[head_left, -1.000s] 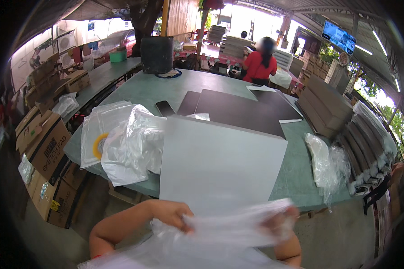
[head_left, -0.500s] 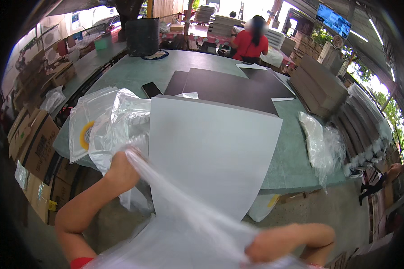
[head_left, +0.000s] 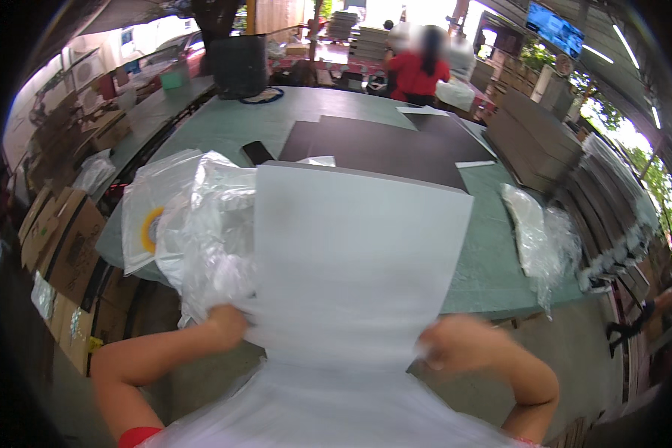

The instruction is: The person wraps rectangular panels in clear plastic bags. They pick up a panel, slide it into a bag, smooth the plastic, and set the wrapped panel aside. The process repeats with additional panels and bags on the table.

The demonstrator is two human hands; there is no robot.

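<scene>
White sheet [head_left: 358,261] lies flat on green worktop [head_left: 493,261], its near edge between both hands. Left hand [head_left: 228,326] and right hand [head_left: 448,345] each appear clamped on a near corner, though blurred; clear plastic film [head_left: 336,411] drapes below.

My left hand [head_left: 228,325] raised at lower left, fingers curled shut, elbow bent outward. My right hand [head_left: 452,345] level opposite, blurred, fingers closed, forearm angling down right.

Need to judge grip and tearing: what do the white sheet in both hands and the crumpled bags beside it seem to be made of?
The white sheet looks like matte foam or paperboard: flat, opaque, straight edges, no shine; which of the two is unclear. The crumpled bags look like thin clear plastic film: see-through, wrinkled, glossy highlights. The left hand and right hand grip the sheet's near corners.
</scene>
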